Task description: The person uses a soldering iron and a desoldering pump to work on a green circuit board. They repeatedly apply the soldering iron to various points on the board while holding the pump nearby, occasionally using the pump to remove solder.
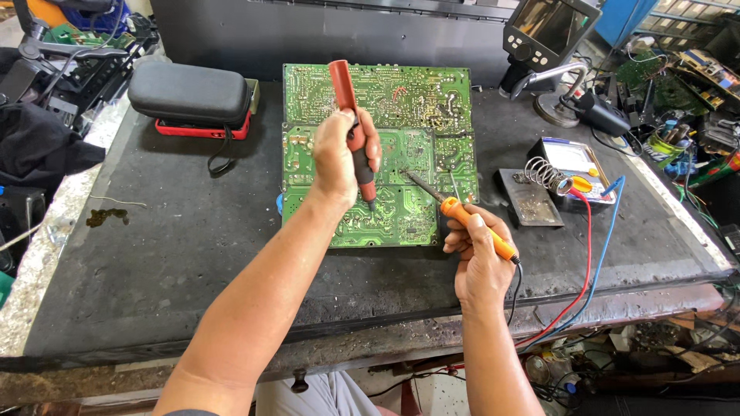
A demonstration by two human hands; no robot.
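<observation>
Green circuit board (401, 123) lies flat on the dark surface (154, 254). Left hand (339, 158) grips a red desoldering pump (353, 131) upright; right hand (479, 258) pinches the orange soldering iron (455, 208), tip on the board. Best keep the pump's nozzle just beside the heated joint.

Dark, worn workbench (177, 254), front edge chipped and scorched. Green circuit board (401, 115) lies flat mid-bench, solder side up. Back left: black zip case (189, 92) stacked on a red case (202, 129), strap trailing onto the mat. Right of the board: soldering stand with coil spring (543, 176) on a dark tray (528, 199), meter-like device (570, 158) just behind it. Red lead (587, 246) and blue lead (605, 239) run off the front edge. Small microscope with screen (551, 35) stands back right.
</observation>
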